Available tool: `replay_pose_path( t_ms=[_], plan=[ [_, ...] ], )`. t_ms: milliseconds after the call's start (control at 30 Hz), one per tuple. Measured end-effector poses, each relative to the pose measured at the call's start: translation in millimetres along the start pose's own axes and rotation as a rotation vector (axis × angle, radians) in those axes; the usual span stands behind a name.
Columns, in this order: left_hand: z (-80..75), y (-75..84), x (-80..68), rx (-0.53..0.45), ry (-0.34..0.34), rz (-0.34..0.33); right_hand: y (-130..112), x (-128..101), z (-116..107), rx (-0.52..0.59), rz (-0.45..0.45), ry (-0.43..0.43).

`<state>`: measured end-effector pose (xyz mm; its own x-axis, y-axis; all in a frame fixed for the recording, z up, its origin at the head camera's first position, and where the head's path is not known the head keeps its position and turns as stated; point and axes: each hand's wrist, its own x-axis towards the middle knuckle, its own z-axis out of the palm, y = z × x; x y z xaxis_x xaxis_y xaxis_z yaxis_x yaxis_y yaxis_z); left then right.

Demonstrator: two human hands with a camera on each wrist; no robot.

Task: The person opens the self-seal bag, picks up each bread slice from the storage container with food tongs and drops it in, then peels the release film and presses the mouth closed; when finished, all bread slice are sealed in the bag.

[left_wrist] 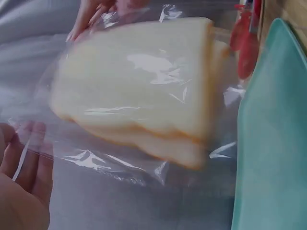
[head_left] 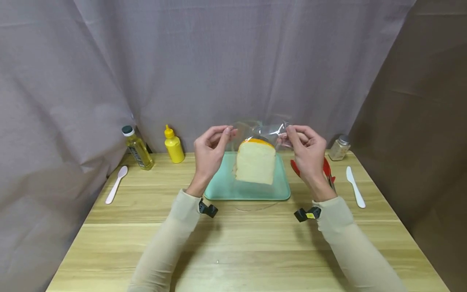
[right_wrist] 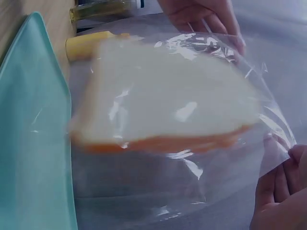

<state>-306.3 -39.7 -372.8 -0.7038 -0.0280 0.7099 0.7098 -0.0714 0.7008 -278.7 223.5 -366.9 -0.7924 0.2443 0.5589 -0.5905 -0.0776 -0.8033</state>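
Note:
A clear plastic bag [head_left: 270, 130] hangs between my two hands with bread slices [head_left: 256, 162] inside it. My left hand [head_left: 209, 151] pinches the bag's upper left edge between thumb and fingers. At the opposite upper corner my right hand [head_left: 308, 150] pinches the film the same way. In the left wrist view at least two slices [left_wrist: 139, 76] show, white with a brown crust and slightly offset. The right wrist view shows the bread's orange-brown edge [right_wrist: 163, 143]. Below and behind the bag is a green tray [head_left: 222, 184].
On the left are a white spoon [head_left: 116, 184], an oil bottle [head_left: 138, 149] and a yellow squeeze bottle [head_left: 174, 145]. To the right stand a seasoning jar [head_left: 339, 148] and a white knife [head_left: 355, 186]. A red-ended utensil [head_left: 327, 167] lies partly behind my right hand. Grey curtains hang behind the table.

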Motion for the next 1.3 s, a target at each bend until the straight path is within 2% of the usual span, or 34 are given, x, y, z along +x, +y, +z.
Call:
replay_pose_path(
  t_ms=[133, 233, 467, 633, 733, 867, 967, 1167, 1300],
  plan=[
    [6.7, 0.3, -3.6, 0.014, -0.045, 0.008, -2, -2, 2, -0.068, -0.027, -0.044],
    [5.6, 0.3, -4.2, -0.019, -0.031, -0.012, -4, -2, 2, -0.064, -0.029, -0.054],
    [-6.0, 2.4, 1.6, -0.154, 0.017, -0.083, -9, 3, -8, -0.004, -0.016, 0.003],
    [-11.3, 3.1, 4.5, -0.183, 0.002, -0.139, -10, 5, -15, 0.003, -0.011, -0.038],
    [-15.9, 1.6, 5.7, -0.167, -0.037, -0.125, -10, 5, -20, -0.010, -0.008, -0.081],
    [-24.7, -1.6, 8.3, -0.132, -0.124, -0.086, -10, 5, -29, -0.038, -0.012, -0.143],
    [-30.8, -3.5, 9.4, -0.118, -0.187, -0.083, -11, 4, -35, -0.036, -0.019, -0.190],
    [-38.3, -5.2, 9.2, -0.163, -0.298, -0.100, -10, 3, -40, 0.026, -0.009, -0.216],
    [-42.3, -4.6, 9.7, -0.162, -0.328, -0.104, -9, 3, -43, 0.071, -0.020, -0.251]
  ],
)
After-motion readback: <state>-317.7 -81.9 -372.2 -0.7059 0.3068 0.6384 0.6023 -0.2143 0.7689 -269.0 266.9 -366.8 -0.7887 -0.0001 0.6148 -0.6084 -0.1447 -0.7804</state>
